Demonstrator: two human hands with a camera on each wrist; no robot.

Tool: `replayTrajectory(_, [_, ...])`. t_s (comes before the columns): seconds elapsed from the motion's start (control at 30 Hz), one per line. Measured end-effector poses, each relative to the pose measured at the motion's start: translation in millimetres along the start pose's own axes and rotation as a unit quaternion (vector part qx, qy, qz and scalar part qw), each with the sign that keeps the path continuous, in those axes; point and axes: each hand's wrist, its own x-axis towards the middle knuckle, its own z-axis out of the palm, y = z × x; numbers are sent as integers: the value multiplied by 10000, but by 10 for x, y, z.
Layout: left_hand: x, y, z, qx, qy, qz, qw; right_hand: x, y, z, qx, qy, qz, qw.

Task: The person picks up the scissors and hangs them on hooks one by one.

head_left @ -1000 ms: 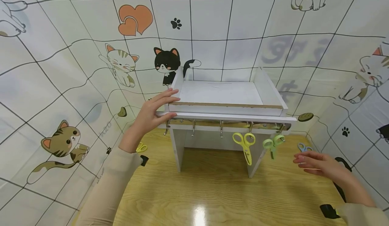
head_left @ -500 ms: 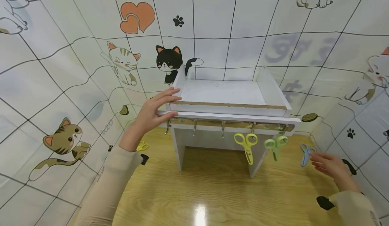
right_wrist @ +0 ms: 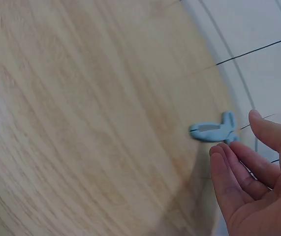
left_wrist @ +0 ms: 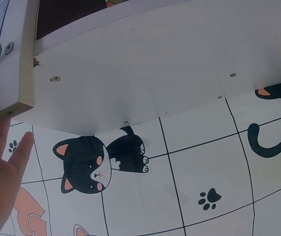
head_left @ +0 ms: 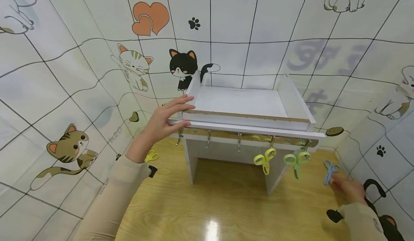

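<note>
Landmark: the white rack (head_left: pixel 239 102). Main change is out to its right, where the right hand (head_left: pixel 350 189) has shifted outward and lower. A second ago it hid most of the blue scissors (head_left: pixel 328 176) from the head view; now we see the pair lying on the table (head_left: pixel 181 212), right of the rack, fingertips just beside it. Right wrist view: one digit stands off, the others bunch together, nothing clamped. Contact with the scissors: we can't tell.

Left hand (head_left: pixel 161 122) unchanged, on the rack's left front corner. Fingers lie fairly straight over the side wall, thumb apart along the front lip; we'd call it resting or steadying, though its grip pressure can't be read.

Second change: the yellow scissors (head_left: pixel 266 160), hung at the rack's front right, look foreshortened against the earlier frames, so we judge they've tipped or swung on their hook. Green scissors (head_left: pixel 296 165) still hang right of them, at the rack's right end. Another yellow pair (head_left: pixel 151 156) lies left of the rack, partly behind the left wrist.

For the work in hand: two pairs are up on the rack, and the blue one, by our read, is within reach but not yet held.
</note>
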Motion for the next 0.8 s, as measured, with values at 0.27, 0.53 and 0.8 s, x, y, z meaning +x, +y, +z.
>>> replayTrajectory(0.27, [24,36,0,-83,-27,56,9999,-134,14,154,-1506,1273,435,9794])
replayTrajectory(0.53, [21,91,-7,-103,-62,43,9999,-149,60,201,-2493,1135,270,9614])
replayTrajectory(0.8, [57,124,4,-216,-60,135,9997,-256,16,254,-3015,1508,290,9410])
